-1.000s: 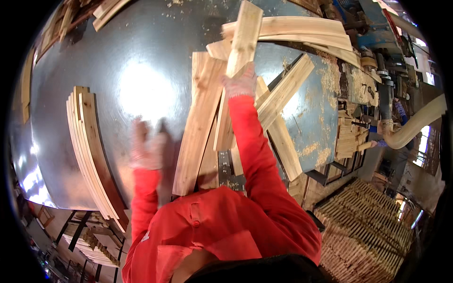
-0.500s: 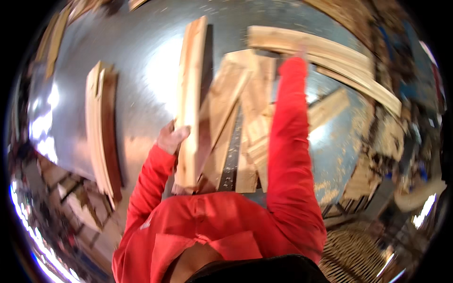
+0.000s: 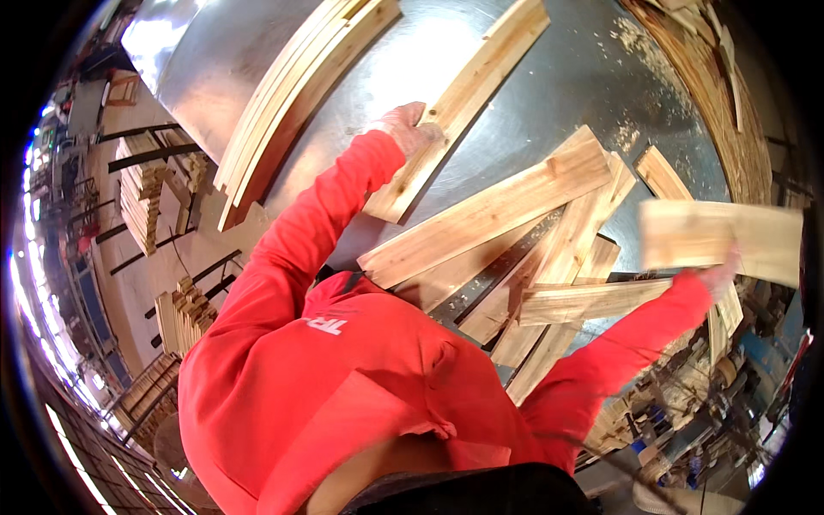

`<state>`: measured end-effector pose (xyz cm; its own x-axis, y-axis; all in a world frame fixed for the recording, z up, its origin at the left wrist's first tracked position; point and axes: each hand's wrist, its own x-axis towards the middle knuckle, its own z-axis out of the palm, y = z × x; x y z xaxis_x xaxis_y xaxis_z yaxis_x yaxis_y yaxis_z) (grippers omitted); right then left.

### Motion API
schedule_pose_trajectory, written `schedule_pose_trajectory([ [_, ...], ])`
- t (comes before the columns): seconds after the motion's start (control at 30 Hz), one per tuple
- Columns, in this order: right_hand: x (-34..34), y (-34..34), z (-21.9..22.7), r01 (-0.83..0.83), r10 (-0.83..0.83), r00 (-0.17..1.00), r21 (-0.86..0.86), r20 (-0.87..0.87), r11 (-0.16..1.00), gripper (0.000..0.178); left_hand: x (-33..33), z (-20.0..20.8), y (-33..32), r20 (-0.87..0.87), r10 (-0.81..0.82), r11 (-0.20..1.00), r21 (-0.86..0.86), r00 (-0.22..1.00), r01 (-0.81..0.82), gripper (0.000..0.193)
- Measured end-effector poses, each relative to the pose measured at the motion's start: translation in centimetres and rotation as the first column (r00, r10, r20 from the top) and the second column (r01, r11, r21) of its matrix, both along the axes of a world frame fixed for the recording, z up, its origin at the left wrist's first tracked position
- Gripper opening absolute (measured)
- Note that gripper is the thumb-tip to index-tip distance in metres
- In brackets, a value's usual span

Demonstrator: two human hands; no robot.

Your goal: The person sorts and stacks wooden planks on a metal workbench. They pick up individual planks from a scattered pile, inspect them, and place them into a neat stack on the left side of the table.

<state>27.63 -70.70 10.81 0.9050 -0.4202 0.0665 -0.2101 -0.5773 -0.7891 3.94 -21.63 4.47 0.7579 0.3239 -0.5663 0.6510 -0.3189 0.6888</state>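
Note:
My left hand [image 3: 402,129] is closed on the edge of a long pale wooden board [image 3: 485,77], which lies slantwise on the metal table. Out at the far right, my right hand [image 3: 719,273] grips a shorter, wide wooden board [image 3: 687,233] by its near edge; the board is raised and blurred. Between my arms, several loose boards overlap in a crossed pile, the top one a broad plank [image 3: 498,210]. A thinner board [image 3: 592,300] lies across the pile close to my right sleeve.
Long boards lie side by side in a stack [image 3: 292,94] left of my left hand. Sawdust and shavings [image 3: 657,56] litter the metal tabletop [image 3: 584,77]. Beyond its left edge, stacked wood [image 3: 142,193] sits on dark racks. Rough-edged timber [image 3: 742,112] borders the right.
The view has turned. My right arm has swung out to the right, lifting a board from the group there. My left hand keeps its hold on the long board.

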Motion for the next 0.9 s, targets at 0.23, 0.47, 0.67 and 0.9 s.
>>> schedule_pose_trajectory([
  [0.23, -19.8, 27.8, -5.0, -0.633, 0.471, 0.462, 0.092, -0.752, 0.768, 0.081, -2.3, -1.1, -0.6, -0.002, -0.066, 0.99, 0.128, 0.998, 0.065, 0.042],
  [0.47, -23.2, 31.6, -6.0, -0.717, 0.645, 0.515, 0.129, -0.564, 0.685, 0.069, -5.6, -1.7, -1.2, 0.073, -0.183, 0.957, 0.24, 0.98, 0.161, 0.082],
  [0.67, -24.9, 33.5, -2.1, -0.72, 0.527, 0.596, -0.112, -0.606, 0.685, 0.065, -8.0, -4.9, 1.3, 0.237, 0.075, 0.929, -0.369, 0.969, 0.018, 0.086],
  [0.9, -23.2, 32.2, -5.2, -0.635, 0.732, 0.503, 0.377, -0.461, 0.674, 0.058, -9.8, -4.7, 3.5, 0.189, 0.083, 0.936, -0.353, 0.978, -0.011, 0.1],
])
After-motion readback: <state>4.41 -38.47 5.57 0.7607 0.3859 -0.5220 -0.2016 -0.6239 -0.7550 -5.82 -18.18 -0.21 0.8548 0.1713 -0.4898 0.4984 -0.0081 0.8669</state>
